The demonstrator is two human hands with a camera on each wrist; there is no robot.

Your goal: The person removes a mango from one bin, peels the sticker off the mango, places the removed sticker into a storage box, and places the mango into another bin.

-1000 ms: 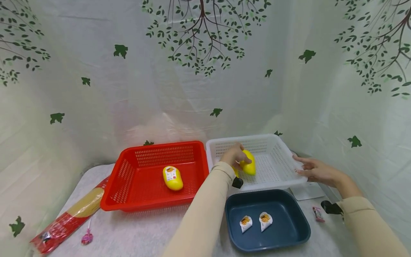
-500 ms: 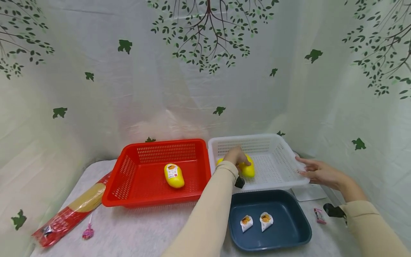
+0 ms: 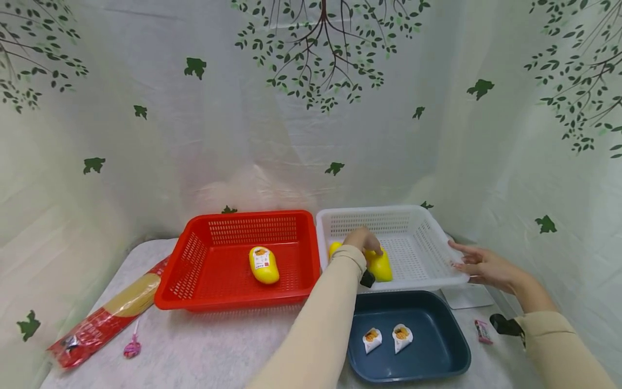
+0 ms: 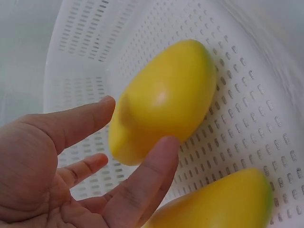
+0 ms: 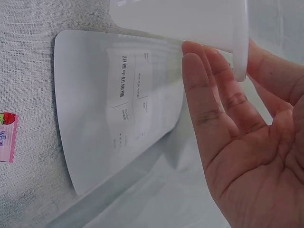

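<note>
My left hand (image 3: 362, 239) reaches into the white basket (image 3: 405, 254) over a smooth yellow mango (image 3: 380, 267) lying on its floor. In the left wrist view the thumb and straight fingers (image 4: 135, 190) are spread at the near end of that mango (image 4: 166, 95), with no curl round it. A second mango (image 4: 228, 204) with a greenish tip lies beside it in the basket. My right hand (image 3: 491, 270) holds the basket's right side. In the right wrist view the basket's white rim (image 5: 241, 42) sits between that thumb and the extended fingers.
A red basket (image 3: 194, 292) to the left holds one labelled mango (image 3: 264, 265). A dark blue tray (image 3: 432, 335) in front holds two white cone-shaped pieces (image 3: 401, 337). Around lie a red-and-gold packet (image 3: 112, 313), a lollipop (image 3: 132, 347), a small candy (image 3: 483, 331) and a white pouch (image 5: 90, 104).
The mango under my left hand has come down and towards me onto the basket floor, and the fingers have loosened from it. My right hand stays at the basket's side.
</note>
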